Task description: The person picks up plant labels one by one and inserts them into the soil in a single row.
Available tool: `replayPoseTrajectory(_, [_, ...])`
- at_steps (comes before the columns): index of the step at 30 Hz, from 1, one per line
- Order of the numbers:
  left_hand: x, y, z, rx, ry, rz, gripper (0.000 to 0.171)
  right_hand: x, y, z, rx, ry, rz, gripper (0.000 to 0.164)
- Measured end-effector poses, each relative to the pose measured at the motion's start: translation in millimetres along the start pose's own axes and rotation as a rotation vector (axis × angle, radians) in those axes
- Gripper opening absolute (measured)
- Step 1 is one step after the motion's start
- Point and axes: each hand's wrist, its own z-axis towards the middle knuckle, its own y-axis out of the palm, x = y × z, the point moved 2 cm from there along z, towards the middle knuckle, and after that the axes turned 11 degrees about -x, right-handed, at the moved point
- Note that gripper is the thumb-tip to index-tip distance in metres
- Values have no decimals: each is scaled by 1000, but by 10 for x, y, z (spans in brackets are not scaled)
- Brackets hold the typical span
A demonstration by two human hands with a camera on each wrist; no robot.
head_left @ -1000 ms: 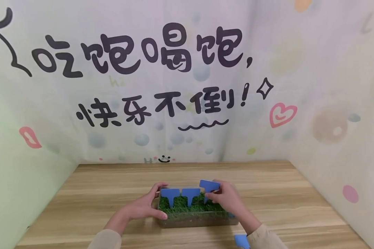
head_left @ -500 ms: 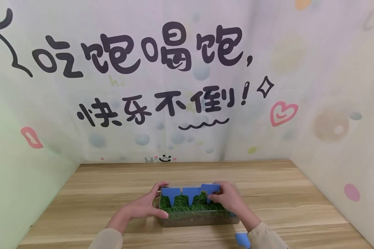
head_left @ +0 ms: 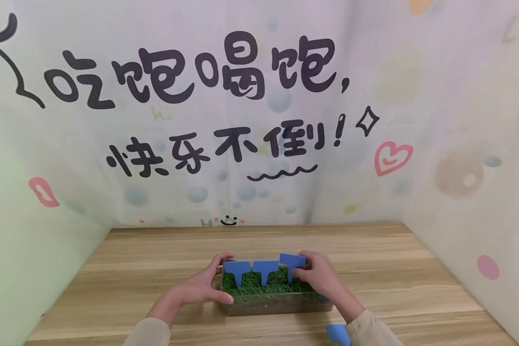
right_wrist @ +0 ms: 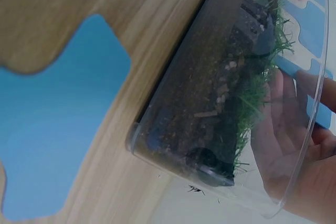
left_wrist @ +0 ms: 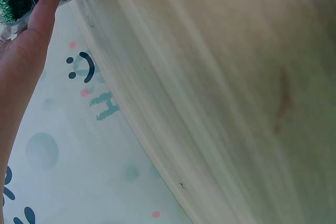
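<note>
A clear plastic box (head_left: 281,303) of dark soil and green grass (head_left: 259,279) sits on the table. My left hand (head_left: 199,287) holds its left end, thumb at the front wall and fingers at the back. Two blue T-shaped plant labels stand upright in the grass, the left label (head_left: 238,269) and the middle label (head_left: 265,269). My right hand (head_left: 322,276) pinches a third blue plant label (head_left: 290,262) by its stem and right side, slightly tilted, over the right part of the grass. The right wrist view shows the right hand (right_wrist: 299,145) partly through the clear wall; the stem's lower tip is hidden.
Another blue plant label (head_left: 338,333) lies on the wooden table (head_left: 155,250) beside the right sleeve, large in the right wrist view. A bit of blue (head_left: 323,298) shows at the box's right front. A printed cloth backdrop (head_left: 225,192) encloses the back and sides.
The right hand has lowered the third plant label towards the grass, then raised it slightly with a tilt. The left hand and box have hardly moved.
</note>
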Motion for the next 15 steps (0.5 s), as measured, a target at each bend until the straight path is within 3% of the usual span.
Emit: replayPoseTrajectory(15, [11, 11, -10, 21, 6, 20, 98, 25, -11, 28, 58, 6, -150, 7])
